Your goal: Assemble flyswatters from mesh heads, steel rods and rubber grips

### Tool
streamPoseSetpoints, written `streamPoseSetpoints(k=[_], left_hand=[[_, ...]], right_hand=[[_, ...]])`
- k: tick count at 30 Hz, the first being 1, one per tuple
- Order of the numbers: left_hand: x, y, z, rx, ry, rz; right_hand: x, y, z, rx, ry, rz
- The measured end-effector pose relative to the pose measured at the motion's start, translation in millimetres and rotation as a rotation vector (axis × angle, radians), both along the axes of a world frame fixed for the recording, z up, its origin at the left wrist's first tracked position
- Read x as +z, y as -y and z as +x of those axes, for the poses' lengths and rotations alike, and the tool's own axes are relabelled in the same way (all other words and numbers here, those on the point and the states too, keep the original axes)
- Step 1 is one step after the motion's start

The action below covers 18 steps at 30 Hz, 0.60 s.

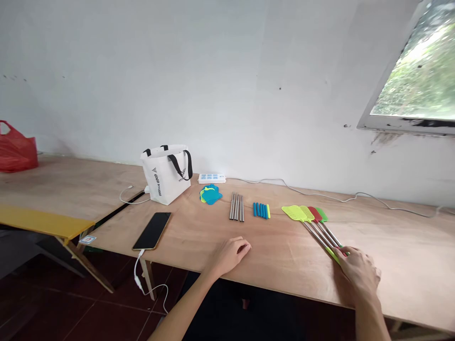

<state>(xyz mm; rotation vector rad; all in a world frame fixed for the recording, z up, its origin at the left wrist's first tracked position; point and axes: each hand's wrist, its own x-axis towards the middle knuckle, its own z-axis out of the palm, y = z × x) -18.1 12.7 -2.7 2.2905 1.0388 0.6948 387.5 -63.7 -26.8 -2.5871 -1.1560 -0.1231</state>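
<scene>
Down at lower right, fly swatters [310, 219] touched at handle ends by right hand [359, 272], grip loose, nothing clasped, left hand [230, 255] rested half-curled, empty, on table [199, 239], bottom centre.

Four fly swatters [308, 215], about five metal rods [236, 207], one phone [152, 230], one tote bag [164, 179], one power strip [212, 178]

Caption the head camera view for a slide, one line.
Right hand touches fly swatters; left hand rests on table near metal rods and blue grips.
</scene>
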Motion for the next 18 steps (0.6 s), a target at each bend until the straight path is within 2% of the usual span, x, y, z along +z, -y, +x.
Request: streamPoseSetpoints(k=[4, 11, 18], left_hand=[[2.5, 1.2, -0.3, 0.005, -0.002, -0.001], [1.2, 0.7, 0.2, 0.000, 0.008, -0.009], [-3.1, -1.1, -0.4, -0.011, 0.015, 0.001]], right_hand=[[-0.4, -3.8, -5.2, -0.034, 0.018, 0.026], [-2.1, -5.6, -4.5, 0.111, -0.023, -0.017], [-2.4, -8.9, -10.2, 0.062, -0.019, 0.005]])
